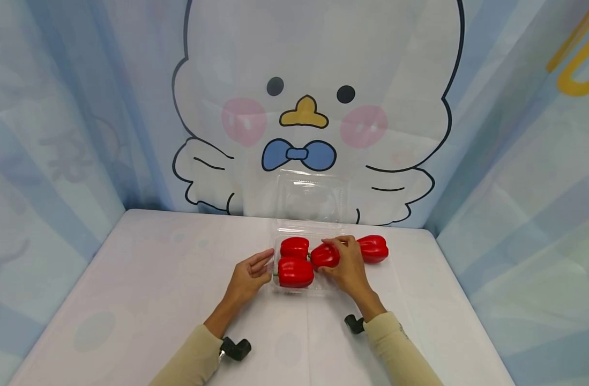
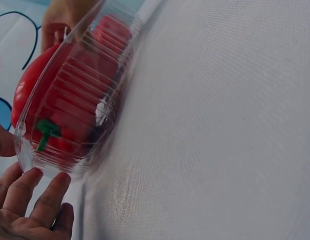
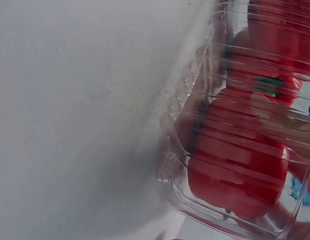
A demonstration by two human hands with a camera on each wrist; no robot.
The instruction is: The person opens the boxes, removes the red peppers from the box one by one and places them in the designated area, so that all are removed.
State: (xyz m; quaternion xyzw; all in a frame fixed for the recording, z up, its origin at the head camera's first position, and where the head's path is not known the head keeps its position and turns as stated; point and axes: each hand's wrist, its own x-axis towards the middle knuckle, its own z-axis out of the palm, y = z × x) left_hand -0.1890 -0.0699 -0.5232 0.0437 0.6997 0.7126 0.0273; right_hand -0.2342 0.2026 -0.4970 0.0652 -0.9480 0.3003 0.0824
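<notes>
Near the middle of the head frame, a person's right hand (image 1: 344, 266) is curling its fingers and thumb round a red pepper (image 1: 325, 255), its grip gripping the pepper inside the right half of a clear plastic container (image 1: 325, 290). The left hand (image 1: 248, 276) is touching the container's left wall, its grip loose, the fingers reaching out fairly straight. Two more peppers are filling the container's left half: the rear pepper (image 1: 295, 247) is lying just behind the front pepper (image 1: 296, 272), whose green stem is pointing left. I'm seeing the transparent lid (image 1: 310, 198) standing raised behind them, toward the frame's center. Right of the container, an outer pepper (image 1: 373, 249) is resting on the white tabletop (image 1: 178, 279), partly hidden by the right hand. Behind everything, a cartoon-bird curtain (image 1: 318, 53) is hanging across the top of the frame.
</notes>
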